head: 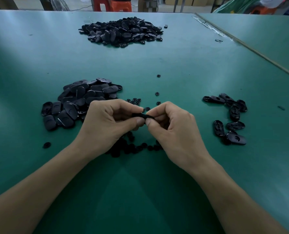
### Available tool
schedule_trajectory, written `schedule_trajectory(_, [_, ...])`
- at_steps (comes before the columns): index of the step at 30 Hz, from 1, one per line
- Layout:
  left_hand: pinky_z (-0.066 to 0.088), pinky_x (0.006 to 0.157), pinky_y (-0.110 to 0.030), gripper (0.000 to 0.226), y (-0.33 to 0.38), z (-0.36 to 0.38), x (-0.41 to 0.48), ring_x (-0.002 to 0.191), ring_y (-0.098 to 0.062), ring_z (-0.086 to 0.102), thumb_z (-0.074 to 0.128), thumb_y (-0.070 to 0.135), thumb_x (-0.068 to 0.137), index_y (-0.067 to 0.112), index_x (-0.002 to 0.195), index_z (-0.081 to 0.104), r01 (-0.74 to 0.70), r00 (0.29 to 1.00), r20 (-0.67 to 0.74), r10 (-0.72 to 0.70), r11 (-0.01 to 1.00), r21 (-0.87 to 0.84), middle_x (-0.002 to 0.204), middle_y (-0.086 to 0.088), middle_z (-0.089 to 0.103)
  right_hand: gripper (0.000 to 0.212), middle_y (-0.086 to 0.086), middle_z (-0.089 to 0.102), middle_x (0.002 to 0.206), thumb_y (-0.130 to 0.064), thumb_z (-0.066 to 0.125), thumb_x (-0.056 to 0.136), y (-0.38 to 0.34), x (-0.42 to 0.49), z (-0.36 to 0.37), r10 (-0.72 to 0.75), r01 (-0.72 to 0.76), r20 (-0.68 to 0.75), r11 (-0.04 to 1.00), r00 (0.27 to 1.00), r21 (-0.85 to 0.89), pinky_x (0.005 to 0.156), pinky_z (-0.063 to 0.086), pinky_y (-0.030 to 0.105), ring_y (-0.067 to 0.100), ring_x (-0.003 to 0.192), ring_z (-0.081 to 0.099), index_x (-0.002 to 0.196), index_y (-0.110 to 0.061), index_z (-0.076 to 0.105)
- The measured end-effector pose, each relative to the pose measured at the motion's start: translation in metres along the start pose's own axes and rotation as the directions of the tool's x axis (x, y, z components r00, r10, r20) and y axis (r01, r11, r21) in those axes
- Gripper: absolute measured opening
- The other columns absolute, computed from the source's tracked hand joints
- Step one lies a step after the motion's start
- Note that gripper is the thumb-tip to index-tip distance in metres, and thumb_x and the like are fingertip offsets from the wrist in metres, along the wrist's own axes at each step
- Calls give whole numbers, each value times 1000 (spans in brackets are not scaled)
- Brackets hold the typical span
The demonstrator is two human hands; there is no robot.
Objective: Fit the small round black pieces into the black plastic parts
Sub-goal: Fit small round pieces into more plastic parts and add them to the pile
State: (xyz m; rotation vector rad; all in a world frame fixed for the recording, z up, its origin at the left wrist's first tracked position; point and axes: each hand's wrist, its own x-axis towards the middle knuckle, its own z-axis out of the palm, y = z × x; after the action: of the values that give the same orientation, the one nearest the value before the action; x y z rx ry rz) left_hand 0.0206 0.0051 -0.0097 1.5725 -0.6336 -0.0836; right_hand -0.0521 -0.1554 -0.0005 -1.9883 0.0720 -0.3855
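My left hand (pixel 106 122) and my right hand (pixel 174 125) meet above the green table (pixel 174 65), both pinching one black plastic part (pixel 141 115) between thumbs and forefingers. Whether a round piece sits in it is hidden by my fingers. A pile of oval black plastic parts (pixel 78 102) lies just left of my left hand. Small round black pieces (pixel 133 147) are scattered under and between my wrists, and several more round pieces (pixel 134 100) lie just beyond my fingers.
A smaller group of oval parts (pixel 229 115) lies to the right. A large heap of black parts (pixel 121 30) sits far back at the centre. One stray round piece (pixel 46 145) lies at the left. A seam (pixel 241 41) joins a second table at the right.
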Motion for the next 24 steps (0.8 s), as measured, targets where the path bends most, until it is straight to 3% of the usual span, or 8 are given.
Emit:
schedule_trajectory(7, [57, 66, -18, 18, 4, 0, -1, 67, -9, 73, 82, 14, 67, 17, 83, 76, -5, 1000, -11, 6, 999, 31, 76, 0, 77, 9, -13, 65, 68, -9, 70, 88, 0, -1, -3, -28, 27, 28, 999, 999, 31, 57, 42, 9, -1, 60, 57, 88, -18, 71])
schedule_trajectory(24, [58, 61, -21, 15, 8, 1, -2, 62, -17, 74, 82, 13, 66, 14, 78, 73, -11, 1000, -20, 12, 999, 47, 71, -2, 76, 17, -17, 64, 67, -5, 70, 87, 1, 0, -4, -83, 81, 45, 996, 996, 27, 57, 41, 8, -1, 60, 57, 88, -23, 71])
